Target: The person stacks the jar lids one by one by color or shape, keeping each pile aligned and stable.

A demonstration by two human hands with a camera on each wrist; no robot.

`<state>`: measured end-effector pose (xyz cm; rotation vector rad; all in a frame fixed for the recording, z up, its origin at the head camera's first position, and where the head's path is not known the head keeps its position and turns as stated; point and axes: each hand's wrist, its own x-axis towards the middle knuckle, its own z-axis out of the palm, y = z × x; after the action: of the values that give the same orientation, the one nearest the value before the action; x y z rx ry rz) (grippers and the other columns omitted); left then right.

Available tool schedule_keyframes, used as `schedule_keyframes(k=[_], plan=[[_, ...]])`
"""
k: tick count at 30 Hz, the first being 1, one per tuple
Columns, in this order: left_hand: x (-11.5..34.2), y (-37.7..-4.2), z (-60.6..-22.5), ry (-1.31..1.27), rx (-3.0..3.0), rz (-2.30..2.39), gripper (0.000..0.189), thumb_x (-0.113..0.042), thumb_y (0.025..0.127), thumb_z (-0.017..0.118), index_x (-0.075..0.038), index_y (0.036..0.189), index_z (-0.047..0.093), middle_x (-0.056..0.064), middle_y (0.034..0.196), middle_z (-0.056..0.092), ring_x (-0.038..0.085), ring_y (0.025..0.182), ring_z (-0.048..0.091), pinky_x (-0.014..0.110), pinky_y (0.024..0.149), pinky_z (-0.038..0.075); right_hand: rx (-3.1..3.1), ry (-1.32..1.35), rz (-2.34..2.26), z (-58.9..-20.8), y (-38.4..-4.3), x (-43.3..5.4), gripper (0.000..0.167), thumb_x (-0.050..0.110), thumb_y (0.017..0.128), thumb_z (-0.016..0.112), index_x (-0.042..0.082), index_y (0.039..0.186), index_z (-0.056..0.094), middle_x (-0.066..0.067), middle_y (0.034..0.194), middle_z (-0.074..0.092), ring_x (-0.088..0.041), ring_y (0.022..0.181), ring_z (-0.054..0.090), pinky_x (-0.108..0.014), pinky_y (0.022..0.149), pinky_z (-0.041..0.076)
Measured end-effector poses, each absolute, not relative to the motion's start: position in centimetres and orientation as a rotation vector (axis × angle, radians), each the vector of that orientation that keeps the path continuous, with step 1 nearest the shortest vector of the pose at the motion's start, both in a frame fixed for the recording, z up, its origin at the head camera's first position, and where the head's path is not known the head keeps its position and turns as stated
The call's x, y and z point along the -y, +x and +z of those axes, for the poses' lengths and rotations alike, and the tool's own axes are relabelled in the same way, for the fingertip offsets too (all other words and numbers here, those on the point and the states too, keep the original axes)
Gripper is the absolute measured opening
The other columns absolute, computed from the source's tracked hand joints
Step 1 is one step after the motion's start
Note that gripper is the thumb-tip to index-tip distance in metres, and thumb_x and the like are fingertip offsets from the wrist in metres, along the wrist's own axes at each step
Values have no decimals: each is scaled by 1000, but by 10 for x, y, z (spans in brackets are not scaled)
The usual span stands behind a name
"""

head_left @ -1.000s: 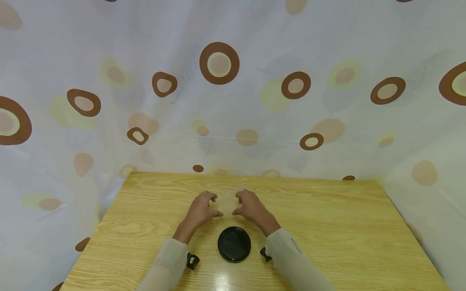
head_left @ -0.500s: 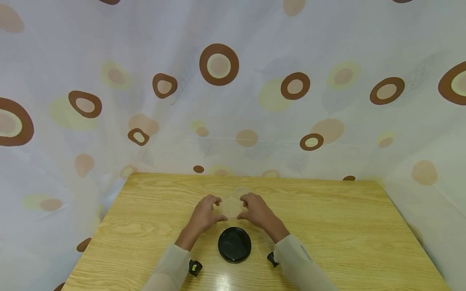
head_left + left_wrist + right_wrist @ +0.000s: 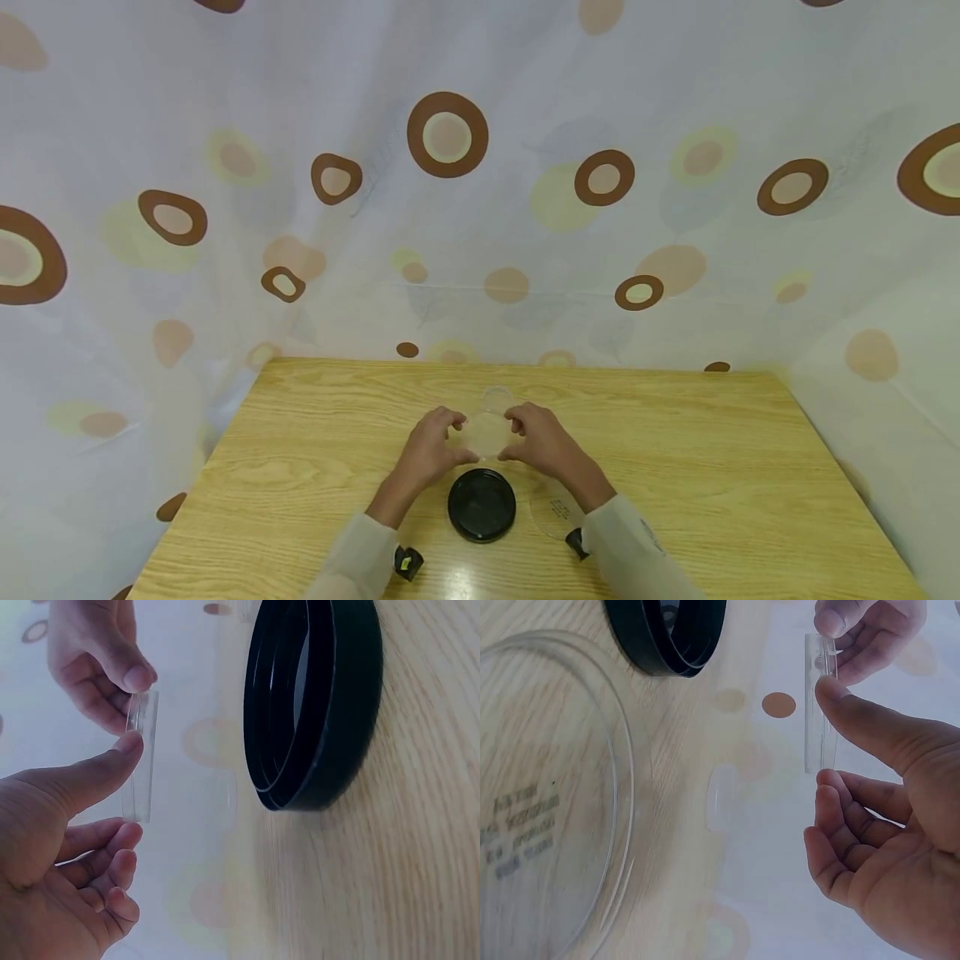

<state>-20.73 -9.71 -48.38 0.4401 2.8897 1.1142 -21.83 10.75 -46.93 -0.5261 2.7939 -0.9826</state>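
Observation:
Between both hands a clear round shallow dish like a petri dish (image 3: 486, 437) is held up off the table; both wrist views show it edge-on. My left hand (image 3: 433, 450) pinches its left side, with the thumb on one face and curled fingers at the edge. On the opposite side my right hand (image 3: 543, 440) grips it the same way. Just nearer than the hands lies a black round shallow dish or lid (image 3: 482, 505) with a raised rim. A larger clear round dish (image 3: 622, 772) with dark printing rests beside it, partly under my right forearm.
Behind the hands another small clear round piece (image 3: 497, 397) lies on the wood-grain table (image 3: 697, 467). A patterned curtain (image 3: 510, 208) hangs along the back and sides. Black straps with small cameras sit at both wrists.
Both hands have shifted a little to the right and nearer, carrying the clear dish along. The printed clear dish and the small clear piece behind now show more fully.

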Motion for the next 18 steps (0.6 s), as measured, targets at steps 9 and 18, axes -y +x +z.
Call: schedule_keyframes(k=[9,18], plan=[[87,-203,-482,498,-2903,1082,52,-30,75,81,-5,115,62,5,104,60,18,87,53,31,71,46,-2798,-511,-985,-468,-213,-119,59,19,72,83,-3,121,59,-4,92,57,-14,80,50,-33,71,45],[78,-198,-487,556,-2899,1121,52,-29,74,82,-3,114,62,5,103,61,18,85,53,30,71,47,-2802,-502,-961,-467,-206,-130,59,20,72,83,-2,121,60,-3,92,57,-14,81,51,-34,73,47]])
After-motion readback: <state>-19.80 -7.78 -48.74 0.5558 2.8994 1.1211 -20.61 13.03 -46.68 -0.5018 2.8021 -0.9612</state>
